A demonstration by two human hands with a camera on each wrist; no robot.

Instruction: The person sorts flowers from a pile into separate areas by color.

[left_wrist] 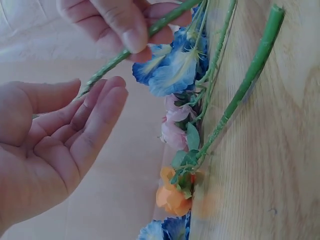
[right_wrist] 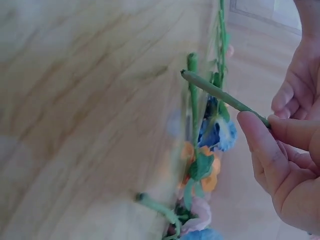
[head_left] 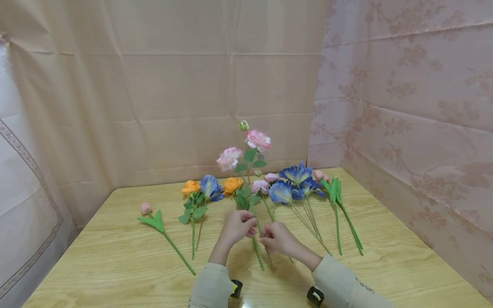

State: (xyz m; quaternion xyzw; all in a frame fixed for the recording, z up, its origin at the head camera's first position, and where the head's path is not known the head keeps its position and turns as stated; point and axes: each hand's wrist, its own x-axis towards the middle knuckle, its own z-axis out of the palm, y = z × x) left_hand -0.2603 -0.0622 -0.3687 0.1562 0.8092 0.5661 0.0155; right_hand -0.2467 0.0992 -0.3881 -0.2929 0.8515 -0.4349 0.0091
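Observation:
In the head view, a pink-and-white artificial flower spray (head_left: 258,140) stands upright above the table, with two ruffled blooms and a bud. My right hand (head_left: 280,238) pinches its green stem (right_wrist: 215,91) between thumb and fingers, near the lower end in the right wrist view. Higher along this stem is my left hand (left_wrist: 60,130), its fingers loosely extended and palm turned to its wrist camera. The stem runs right by its thumb and index finger, partly hidden there. Behind both hands lie smaller pink flowers (head_left: 260,187) and an orange rose (head_left: 233,185).
Several blue irises (head_left: 296,174) and pink tulips (head_left: 334,188) lie on the right of the wooden table (head_left: 115,248). A single pink tulip (head_left: 146,208), another orange rose (head_left: 190,187) and a blue iris (head_left: 211,187) lie left. A beige curtain (head_left: 173,94) hangs behind.

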